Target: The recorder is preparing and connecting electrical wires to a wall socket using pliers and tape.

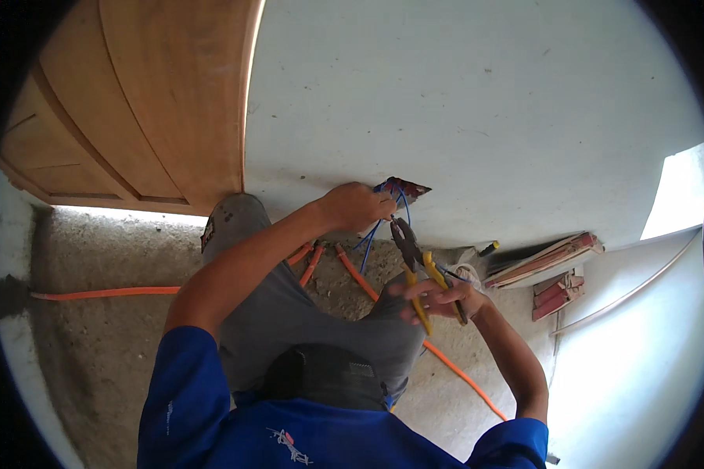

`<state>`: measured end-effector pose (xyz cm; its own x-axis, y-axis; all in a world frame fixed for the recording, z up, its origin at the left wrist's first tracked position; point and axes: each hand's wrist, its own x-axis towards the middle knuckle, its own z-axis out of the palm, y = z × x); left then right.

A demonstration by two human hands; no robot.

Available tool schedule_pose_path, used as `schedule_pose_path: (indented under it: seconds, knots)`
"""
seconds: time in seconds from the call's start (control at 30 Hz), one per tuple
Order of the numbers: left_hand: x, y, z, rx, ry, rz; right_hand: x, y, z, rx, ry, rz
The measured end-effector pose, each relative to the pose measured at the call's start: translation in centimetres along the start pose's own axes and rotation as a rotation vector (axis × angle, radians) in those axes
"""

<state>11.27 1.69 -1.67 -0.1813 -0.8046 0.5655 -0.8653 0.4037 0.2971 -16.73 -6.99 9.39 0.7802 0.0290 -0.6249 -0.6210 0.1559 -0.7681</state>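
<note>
In my right hand (pixel 450 298) is a pair of pliers (pixel 409 254) with yellow-and-black handles, its fingers around the grips. The dark jaws point up and left, close to the fingertips of my left hand (pixel 357 206). That hand is closed in a pinch on blue electrical wires (pixel 404 198). These wires come out of a rough-edged wall opening (pixel 414 188), and some hang down below it. Whether the jaws touch a wire is too small to tell.
Orange conduits (pixel 105 293) run over the rough concrete floor (pixel 125 352), with more stubs between my legs. A wooden door (pixel 164 102) stands at the left. Against the pale wall (pixel 477 94) at right lie stacked flat boxes (pixel 544 260) and a reddish pack (pixel 559 295).
</note>
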Motion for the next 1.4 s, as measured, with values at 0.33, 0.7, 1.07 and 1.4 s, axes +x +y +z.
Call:
schedule_pose_path:
  seconds: [0.33, 0.7, 1.07, 1.4]
  knots:
    - [0.6, 1.4, -1.9, -0.377, -0.026, -0.238, -3.4, 0.9, -3.8, -0.511, -0.050, -0.117]
    - [1.0, 1.5, -1.3, -0.452, 0.053, -0.273, -3.0, 4.1, -3.1, -1.356, 1.079, -0.366]
    - [0.9, 1.7, -2.1, -0.401, 0.004, -0.338, -2.4, 10.6, 1.9, 0.674, 0.439, -0.042]
    - [0.8, 1.8, -1.6, -0.397, 0.043, -0.303, -4.0, 2.4, -2.6, -1.740, 1.038, -0.359]
